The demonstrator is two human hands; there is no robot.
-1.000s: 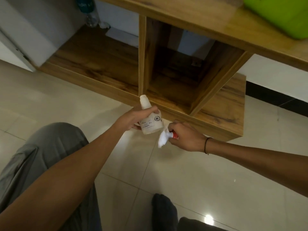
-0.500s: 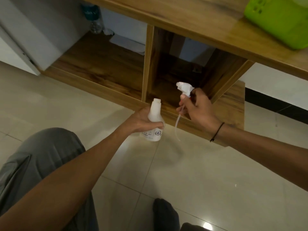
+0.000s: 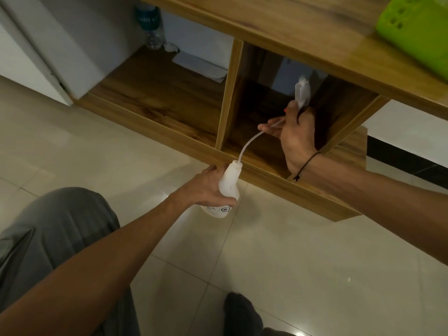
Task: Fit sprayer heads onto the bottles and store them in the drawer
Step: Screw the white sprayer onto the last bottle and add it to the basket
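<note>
My left hand point(image 3: 208, 184) grips a white plastic bottle point(image 3: 226, 190) by its waist, neck tilted up and to the right, in front of the wooden cabinet. My right hand point(image 3: 294, 134) holds a white sprayer head point(image 3: 302, 93) up in front of the open cubby point(image 3: 264, 110). The sprayer's thin clear dip tube point(image 3: 252, 141) curves down from that hand, and its tip sits at the bottle's open mouth. A black cord circles my right wrist.
A wooden cabinet point(image 3: 157, 93) with an open shelf stands ahead on the tiled floor. A clear water bottle point(image 3: 151, 25) and white paper point(image 3: 201, 66) lie at its back. A green plastic basket point(image 3: 417, 27) sits on the top board. My grey-trousered knee point(image 3: 55, 226) is lower left.
My right hand lifted the sprayer head from low beside the bottle up before the cubby. The dip tube's tip now meets the bottle's mouth, and the bottle has tilted to the right.
</note>
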